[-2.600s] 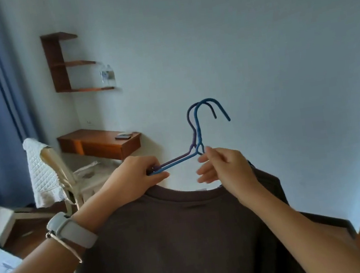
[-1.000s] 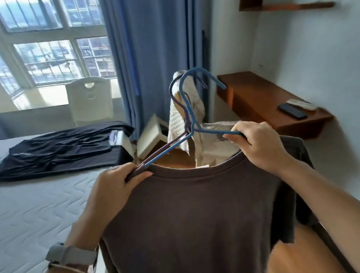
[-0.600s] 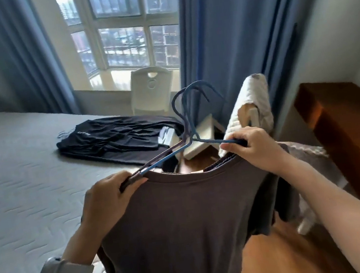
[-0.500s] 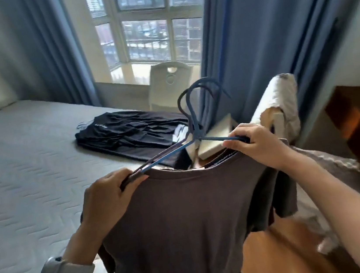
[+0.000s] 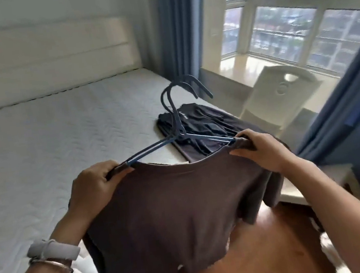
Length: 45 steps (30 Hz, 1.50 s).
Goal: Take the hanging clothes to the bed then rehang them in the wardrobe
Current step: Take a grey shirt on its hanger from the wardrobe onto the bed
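Note:
A dark brown T-shirt (image 5: 173, 215) hangs on two stacked blue hangers (image 5: 176, 123), held in the air over the near corner of the bed (image 5: 44, 142). My left hand (image 5: 92, 189) grips the left shoulder of the shirt and the hanger arm under it. My right hand (image 5: 261, 151) grips the right shoulder the same way. The hanger hooks point up and away from me. A pile of black clothes (image 5: 201, 129) lies on the bed's right side, just beyond the hangers.
A white chair (image 5: 277, 98) stands by the window ledge to the right of the bed. Blue curtains (image 5: 344, 119) hang at the right and beside the cream headboard (image 5: 45, 62). Wooden floor (image 5: 270, 252) shows below the shirt.
The view has swung left from the wall and desk to the bed. Both hands have carried the shirt on its hangers over the bed's corner, and my right hand slid outward to the shirt's shoulder.

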Tool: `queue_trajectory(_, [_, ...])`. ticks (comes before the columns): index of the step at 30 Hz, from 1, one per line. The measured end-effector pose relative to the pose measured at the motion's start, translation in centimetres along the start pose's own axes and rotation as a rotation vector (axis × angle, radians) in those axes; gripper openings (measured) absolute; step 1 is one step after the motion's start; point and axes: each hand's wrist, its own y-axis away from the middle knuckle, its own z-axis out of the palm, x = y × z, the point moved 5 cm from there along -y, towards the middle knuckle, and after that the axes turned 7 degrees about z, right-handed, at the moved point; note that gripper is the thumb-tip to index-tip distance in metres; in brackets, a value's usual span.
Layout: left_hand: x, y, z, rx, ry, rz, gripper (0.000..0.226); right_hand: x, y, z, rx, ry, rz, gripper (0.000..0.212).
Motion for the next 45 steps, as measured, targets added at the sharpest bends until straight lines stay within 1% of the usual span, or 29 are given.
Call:
queue_trajectory(4, [-2.9,-3.7,0.0,0.095,-0.084,-0.036,0.055,-2.6,-7.3,0.8,0.059,0.011,-0.194,0.033])
queue_trajectory(6, [-4.5,-6.2,0.0,0.121,-0.144,-0.046,0.06,-4.0,-11.0,1.1,0.093,0.017,-0.273,0.031])
queue_trajectory(8, [-6.0,-8.9,0.0,0.142,-0.198,-0.045,0.056,-5.6,-14.6,1.5,0.123,0.026,-0.327,0.031])
queue_trajectory(11, [-8.5,-13.2,0.0,0.171,-0.246,-0.053,0.056,-8.2,-19.8,1.4,0.17,0.036,-0.35,0.032])
queue_trajectory(14, [-10.9,-17.2,0.0,0.183,-0.257,-0.097,0.039,-10.5,-24.8,1.3,0.2,0.024,-0.363,0.034])
queue_trajectory(16, [-12.5,-19.6,0.3,0.176,-0.284,-0.134,0.035,-11.7,-28.1,1.7,0.194,0.021,-0.359,0.035])
queue_trajectory(19, [-15.5,-22.5,1.5,0.123,-0.327,-0.195,0.036,-13.2,-33.0,3.2,0.163,0.026,-0.357,0.034])
queue_trajectory(25, [-23.0,-28.4,3.8,0.065,-0.364,-0.357,0.035,-17.0,-43.7,8.2,0.076,0.015,-0.401,0.031])
queue_trajectory(29, [-29.5,-32.5,6.7,0.022,-0.336,-0.48,0.03,-19.2,-51.3,13.2,-0.04,0.028,-0.388,0.029])
queue_trajectory(31, [-33.2,-33.6,9.3,-0.014,-0.381,-0.552,0.03,-19.5,-54.4,17.1,-0.127,0.048,-0.371,0.027])
queue_trajectory(34, [-38.7,-33.7,14.7,-0.152,-0.529,-0.663,0.031,-18.6,-58.1,24.2,-0.26,0.08,-0.352,0.026])
queue_trajectory(37, [-44.2,-33.0,20.0,-0.238,-0.57,-0.768,0.031,-17.4,-61.2,31.0,-0.336,0.083,-0.322,0.024])
queue_trajectory(40, [-49.7,-33.3,24.2,-0.255,-0.565,-0.836,0.032,-17.0,-65.0,36.8,-0.352,0.073,-0.265,0.024])
queue_trajectory(42, [-53.2,-33.9,26.5,-0.22,-0.458,-0.888,0.032,-17.0,-67.4,39.8,-0.341,0.074,-0.209,0.028])
queue_trajectory(43, [-54.9,-34.2,27.6,-0.182,-0.39,-0.911,0.032,-17.1,-68.6,41.2,-0.311,0.099,-0.192,0.03])
queue_trajectory(45, [-57.9,-35.3,29.7,-0.081,-0.29,-0.936,0.033,-17.5,-71.0,43.7,-0.19,0.184,-0.17,0.032])
